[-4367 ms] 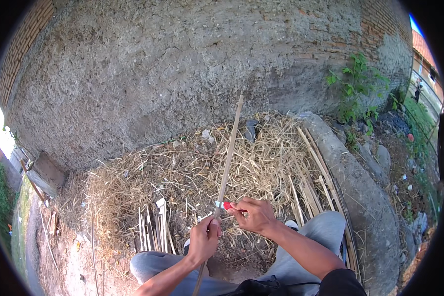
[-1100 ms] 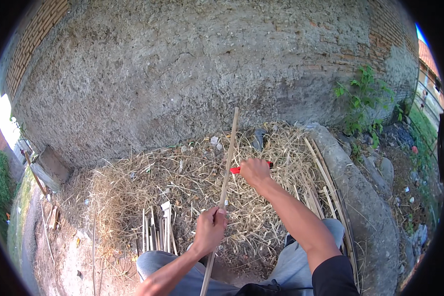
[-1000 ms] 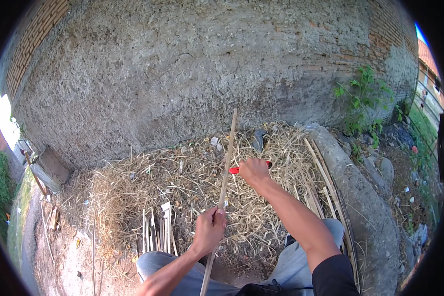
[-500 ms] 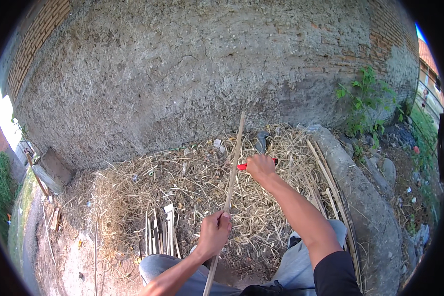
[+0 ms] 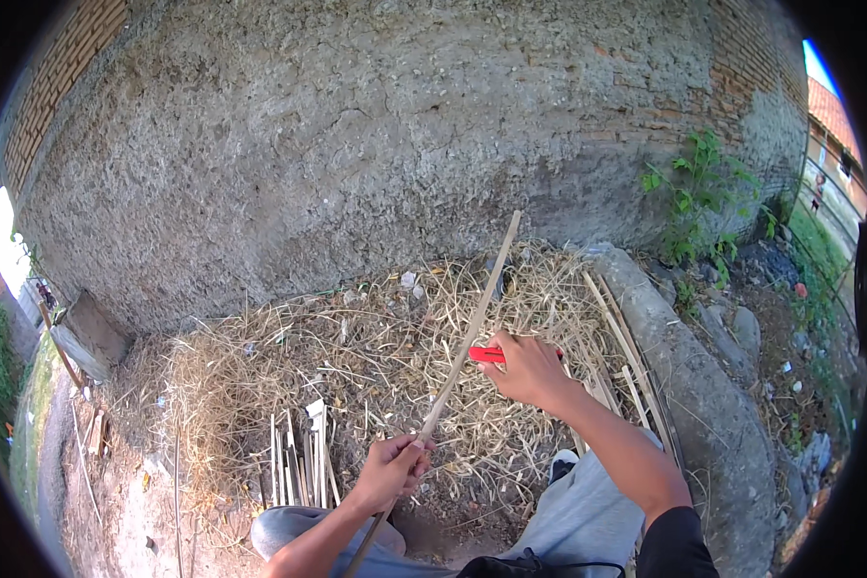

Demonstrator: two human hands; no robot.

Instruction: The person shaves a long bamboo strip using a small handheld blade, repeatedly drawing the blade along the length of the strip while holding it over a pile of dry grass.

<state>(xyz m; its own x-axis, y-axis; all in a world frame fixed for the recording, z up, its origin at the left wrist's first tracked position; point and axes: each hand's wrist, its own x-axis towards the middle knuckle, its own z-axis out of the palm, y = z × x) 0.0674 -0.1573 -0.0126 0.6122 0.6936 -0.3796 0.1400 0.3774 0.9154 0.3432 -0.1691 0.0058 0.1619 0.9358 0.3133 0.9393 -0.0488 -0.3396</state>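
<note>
1. Left hand [image 5: 391,472]: fingers closed around the lower part of a long pale strip [image 5: 482,308], thumb laid along it.
2. Pale strip: slants from the left hand up and rightward, its far tip overlapping the foot of the rough grey wall [image 5: 308,173] in this view; its lower end runs down between the legs.
3. Right hand [image 5: 528,369]: curled firmly about a red tool [image 5: 486,354], whose exposed end lies at the strip's right edge; contact cannot be told.
4. Markings: any lettering on the red tool is too small and too covered to read.
5. Surroundings: straw-like shavings [image 5: 226,385] beneath; shorter pale pieces [image 5: 299,462] beyond the left knee [image 5: 284,530].
</note>
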